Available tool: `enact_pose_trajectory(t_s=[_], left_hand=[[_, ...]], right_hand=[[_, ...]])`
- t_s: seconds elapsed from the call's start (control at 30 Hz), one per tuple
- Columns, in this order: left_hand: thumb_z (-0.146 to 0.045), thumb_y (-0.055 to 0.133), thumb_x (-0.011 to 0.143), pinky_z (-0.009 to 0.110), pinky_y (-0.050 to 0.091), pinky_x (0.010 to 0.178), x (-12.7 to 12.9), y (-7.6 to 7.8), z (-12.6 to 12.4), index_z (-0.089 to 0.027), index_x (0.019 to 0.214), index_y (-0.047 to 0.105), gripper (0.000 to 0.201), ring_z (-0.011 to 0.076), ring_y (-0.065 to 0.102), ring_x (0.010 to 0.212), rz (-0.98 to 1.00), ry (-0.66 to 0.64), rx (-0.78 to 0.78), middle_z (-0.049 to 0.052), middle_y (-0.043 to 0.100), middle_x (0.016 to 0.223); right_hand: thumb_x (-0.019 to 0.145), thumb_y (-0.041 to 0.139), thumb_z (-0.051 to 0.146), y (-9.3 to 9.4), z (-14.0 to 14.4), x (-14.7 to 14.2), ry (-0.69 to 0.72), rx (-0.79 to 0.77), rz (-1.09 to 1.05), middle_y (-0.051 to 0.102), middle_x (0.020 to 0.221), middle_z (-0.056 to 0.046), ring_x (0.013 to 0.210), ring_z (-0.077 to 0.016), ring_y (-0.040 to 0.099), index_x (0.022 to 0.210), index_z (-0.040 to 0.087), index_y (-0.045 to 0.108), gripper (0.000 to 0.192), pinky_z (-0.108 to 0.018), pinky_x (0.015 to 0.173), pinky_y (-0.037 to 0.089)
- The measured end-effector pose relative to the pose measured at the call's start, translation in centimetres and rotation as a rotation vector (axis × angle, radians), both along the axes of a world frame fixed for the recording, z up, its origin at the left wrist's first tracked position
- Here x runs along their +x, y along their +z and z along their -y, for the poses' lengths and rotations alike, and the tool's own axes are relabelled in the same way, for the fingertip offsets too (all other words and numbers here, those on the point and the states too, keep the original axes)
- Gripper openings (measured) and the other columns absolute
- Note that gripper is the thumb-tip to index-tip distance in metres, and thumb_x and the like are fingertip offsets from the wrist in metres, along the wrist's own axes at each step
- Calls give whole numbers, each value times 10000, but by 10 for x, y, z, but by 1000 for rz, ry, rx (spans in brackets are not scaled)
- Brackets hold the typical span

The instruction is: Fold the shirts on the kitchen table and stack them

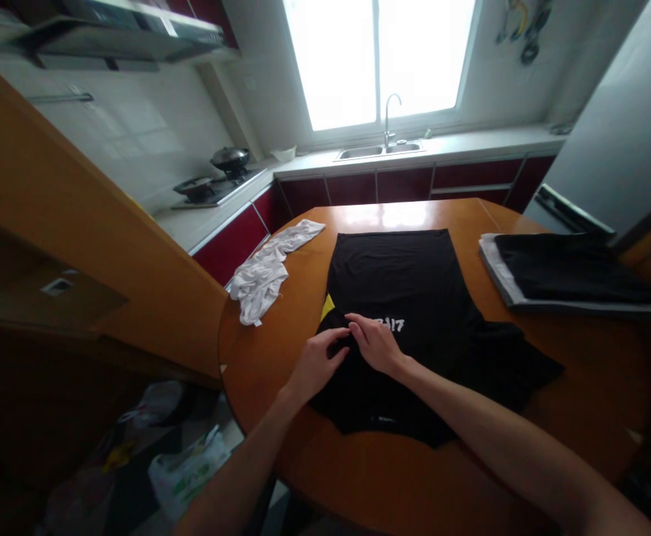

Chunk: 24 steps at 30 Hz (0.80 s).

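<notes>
Both hands on the black T-shirt (414, 298), spread flat on the round wooden table (582, 417), white print "…17" facing up.

Left hand (315, 365): fingers bent, fingertips pinching a fold of black fabric at the shirt's left edge, just under the yellow patch (327, 305). Looks like a light grasp on the cloth, not a full fist.

Right hand (375, 342): palm down on the shirt, fingers curled at the tips onto the same fold, touching the left fingertips. It covers the start of the white print; the visible letters sit just right of its knuckles. Can't tell if it is gripping fabric or only pressing.

Shirt: far part smooth and squared, away from the fingers toward the sink (381, 150); one sleeve sticks out to the right of the right forearm.

Around: crumpled white garment (266, 272) left of the left hand, well apart. Folded stack, black on white (565, 275), far right of the right hand. Plastic bags (185, 469) on the floor below the left forearm.
</notes>
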<state>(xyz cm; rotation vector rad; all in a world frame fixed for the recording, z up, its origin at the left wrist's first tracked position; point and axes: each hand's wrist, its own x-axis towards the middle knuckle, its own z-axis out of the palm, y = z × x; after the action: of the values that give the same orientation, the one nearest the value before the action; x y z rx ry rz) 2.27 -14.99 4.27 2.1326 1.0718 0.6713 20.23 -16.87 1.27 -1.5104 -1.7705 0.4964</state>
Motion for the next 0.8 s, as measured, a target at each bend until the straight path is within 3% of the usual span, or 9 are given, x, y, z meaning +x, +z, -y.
enact_pose_trajectory(t_s=[0.13, 0.23, 0.33, 0.43, 0.57, 0.67, 0.8], left_hand=[[-376, 628, 883, 310, 593, 812, -10, 15, -13, -220, 1167, 729, 339, 215, 729, 891, -59, -181, -186, 56, 770, 1059], [-386, 551, 927, 308, 583, 825, -14, 31, -48, -191, 1077, 749, 316, 220, 732, 900, -38, -75, -98, 64, 775, 1026], [-336, 550, 909, 329, 568, 884, -9, 34, -89, -180, 1045, 760, 295, 239, 725, 960, -80, 60, 83, 77, 776, 1033], [-292, 515, 917, 358, 531, 994, 1, 19, -114, -186, 1072, 762, 310, 237, 700, 1070, -119, -55, 175, 89, 756, 1128], [-302, 465, 968, 433, 376, 1173, 10, -16, -116, -173, 1258, 686, 386, 241, 511, 1369, -144, -251, 249, 110, 599, 1422], [-343, 418, 1018, 515, 240, 1222, 7, -35, -112, -200, 1421, 557, 449, 249, 311, 1497, -246, -265, 282, 102, 438, 1565], [-395, 362, 1051, 553, 141, 1229, 3, -45, -112, -263, 1496, 466, 475, 245, 220, 1530, -378, -302, 279, 79, 352, 1617]], right_hand=[[1079, 293, 384, 0, -1, 0, 26, -20, 103, 721, 990, -46, 934, -167, 672, 980, 222, 720, 467, -263, 863, 464], [1079, 312, 393, 0, 0, 1, 22, -32, 129, 694, 956, -38, 880, -152, 658, 916, 217, 718, 471, -253, 829, 455], [1068, 358, 365, -2, -1, 1, 20, -8, 76, 690, 977, -37, 877, -150, 657, 963, 216, 726, 410, -253, 831, 461], [1026, 450, 299, -5, -3, 1, 23, 43, -45, 689, 985, -41, 865, -153, 657, 1048, 202, 723, 291, -256, 830, 480], [933, 567, 250, -10, -5, 0, -19, 52, -196, 674, 988, -53, 784, -154, 637, 1101, 174, 703, 229, -273, 782, 522], [868, 613, 221, -14, -6, -3, -42, 12, -253, 662, 1093, -76, 788, -159, 626, 1198, 174, 670, 338, -297, 783, 548], [817, 584, 156, -17, -6, -7, -6, -20, -286, 613, 1238, -103, 986, -193, 629, 1322, 179, 614, 506, -317, 845, 557]])
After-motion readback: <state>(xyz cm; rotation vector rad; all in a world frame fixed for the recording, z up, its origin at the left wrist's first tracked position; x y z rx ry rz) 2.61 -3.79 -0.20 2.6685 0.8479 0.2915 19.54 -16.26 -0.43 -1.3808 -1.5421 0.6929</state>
